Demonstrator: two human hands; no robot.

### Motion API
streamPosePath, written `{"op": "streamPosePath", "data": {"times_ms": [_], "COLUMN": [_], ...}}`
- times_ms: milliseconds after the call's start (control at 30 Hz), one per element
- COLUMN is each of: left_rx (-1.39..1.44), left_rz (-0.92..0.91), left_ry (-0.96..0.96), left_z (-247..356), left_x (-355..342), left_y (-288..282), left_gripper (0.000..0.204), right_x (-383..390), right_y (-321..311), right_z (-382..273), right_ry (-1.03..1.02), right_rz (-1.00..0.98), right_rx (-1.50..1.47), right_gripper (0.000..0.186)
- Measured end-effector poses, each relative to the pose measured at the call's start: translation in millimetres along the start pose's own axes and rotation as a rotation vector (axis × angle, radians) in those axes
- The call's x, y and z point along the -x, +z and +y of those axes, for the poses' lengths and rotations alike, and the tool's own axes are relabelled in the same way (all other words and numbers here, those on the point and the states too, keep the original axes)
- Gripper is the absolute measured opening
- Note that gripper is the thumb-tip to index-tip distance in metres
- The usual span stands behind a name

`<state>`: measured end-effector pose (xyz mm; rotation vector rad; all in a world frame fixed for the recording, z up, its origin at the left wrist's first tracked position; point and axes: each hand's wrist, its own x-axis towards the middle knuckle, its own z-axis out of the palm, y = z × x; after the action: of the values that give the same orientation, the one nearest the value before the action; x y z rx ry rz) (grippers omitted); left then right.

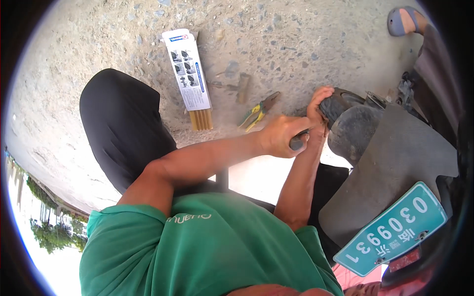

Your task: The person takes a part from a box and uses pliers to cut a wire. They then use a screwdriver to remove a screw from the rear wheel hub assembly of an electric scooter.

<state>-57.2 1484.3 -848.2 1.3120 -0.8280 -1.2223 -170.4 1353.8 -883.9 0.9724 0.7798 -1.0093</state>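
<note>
My left hand [284, 135] is closed in a fist round a dark rounded handle [298, 141]. The working end of that tool is hidden, so I cannot tell its kind. Right beside it, my right hand [319, 102] wraps its fingers over the edge of a black tyre [340, 100]. This tyre belongs to a two-wheeled vehicle, with a dusty round black hub cover [355, 132] next to it. Pliers [259, 111] with yellow-green grips lie on the ground near my left hand. Beyond them is a dusty hammer [241, 88].
A long white box [190, 74] with brown ridged strips [201, 121] at its near end lies on gravelly ground. A black mudguard [390, 163] and a green number plate [392, 229] fill the right side. At the far right appears another person's sandalled foot [406, 21].
</note>
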Motion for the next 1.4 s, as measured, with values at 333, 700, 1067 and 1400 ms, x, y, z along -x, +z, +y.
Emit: {"op": "streamPosePath", "data": {"times_ms": [333, 700, 1067, 1400], "left_rx": [0.678, 1.552, 0.001, -0.055], "left_rz": [0.277, 0.397, 0.012, 0.016], "left_ry": [-0.422, -1.162, 0.003, -0.007], "left_z": [26.7, 50.9, 1.4, 0.4], "left_x": [-3.3, -20.7, -2.6, -8.5], "left_y": [21.6, 5.9, -1.3, 1.5], "left_gripper": [0.023, 0.012, 0.041, 0.041], "right_x": [-3.0, 37.2, -7.3, -5.1], "right_y": [-5.9, -3.1, -6.3, -2.8], "right_z": [-11.2, 54.4, -0.5, 7.2], "right_ry": [0.122, 0.074, -0.104, -0.175], "right_rz": [-0.064, -0.122, -0.034, -0.100], "right_rx": [-0.044, -0.110, 0.071, 0.083], "right_gripper": [0.047, 0.044, 0.043, 0.050]}}
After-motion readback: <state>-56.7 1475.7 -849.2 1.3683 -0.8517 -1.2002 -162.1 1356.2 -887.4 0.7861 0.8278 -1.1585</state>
